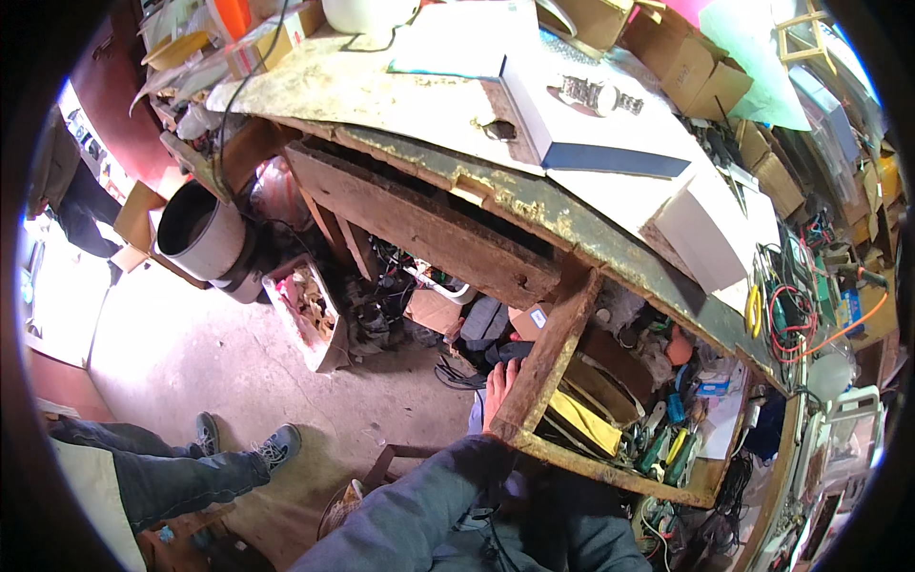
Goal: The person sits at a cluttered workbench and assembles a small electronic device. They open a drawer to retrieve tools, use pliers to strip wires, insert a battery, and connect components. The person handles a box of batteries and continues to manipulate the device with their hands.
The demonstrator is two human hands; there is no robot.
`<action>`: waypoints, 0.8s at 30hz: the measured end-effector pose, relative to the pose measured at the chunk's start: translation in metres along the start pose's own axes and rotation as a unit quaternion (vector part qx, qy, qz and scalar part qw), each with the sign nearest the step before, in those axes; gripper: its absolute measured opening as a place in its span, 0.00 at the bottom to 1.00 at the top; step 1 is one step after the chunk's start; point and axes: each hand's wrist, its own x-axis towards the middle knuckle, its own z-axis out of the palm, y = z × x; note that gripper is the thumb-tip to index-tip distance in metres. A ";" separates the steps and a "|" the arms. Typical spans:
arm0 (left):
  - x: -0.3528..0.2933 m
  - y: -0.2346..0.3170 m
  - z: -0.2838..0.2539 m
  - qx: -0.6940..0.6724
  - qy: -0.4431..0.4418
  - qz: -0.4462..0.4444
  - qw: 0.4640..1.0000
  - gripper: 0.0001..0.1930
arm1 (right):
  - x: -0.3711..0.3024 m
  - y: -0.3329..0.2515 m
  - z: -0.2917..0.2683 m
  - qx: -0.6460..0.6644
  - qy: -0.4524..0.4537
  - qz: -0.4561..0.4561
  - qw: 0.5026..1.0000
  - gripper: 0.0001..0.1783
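A worn wooden drawer [545, 374] juts out from under the workbench toward me. My left hand [499, 385] presses against its outer left side near the front corner, fingers pointing up along the wood; the thumb is hidden. Inside the drawer lie a yellow piece [583, 423], several green-handled tools [654, 452], a blue item [676, 408], and brown strips. My right hand is out of sight; only part of the dark right sleeve [602, 545] shows below the drawer.
The workbench [315, 93] carries a white box with a watch picture [620, 124], cardboard boxes [691, 71] and tangled cables [799, 315]. A bin [202, 234] and a scrap box [310, 315] stand on the floor. Another person's legs [191, 477] are at left.
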 end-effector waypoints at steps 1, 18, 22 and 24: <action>-0.003 0.001 -0.001 -0.039 0.013 -0.012 0.999 0.33 | 0.000 0.000 -0.001 -0.005 -0.006 0.001 1.000 0.19; 0.000 -0.011 0.022 0.109 -0.094 0.045 0.989 0.37 | 0.000 0.000 -0.008 -0.020 -0.055 0.006 0.998 0.18; 0.002 -0.010 0.022 0.126 -0.083 0.056 0.987 0.37 | 0.002 0.001 -0.011 -0.022 -0.061 0.002 0.998 0.18; 0.002 -0.012 0.023 0.124 -0.086 0.042 0.988 0.37 | 0.002 -0.001 -0.011 -0.022 -0.066 -0.001 0.998 0.18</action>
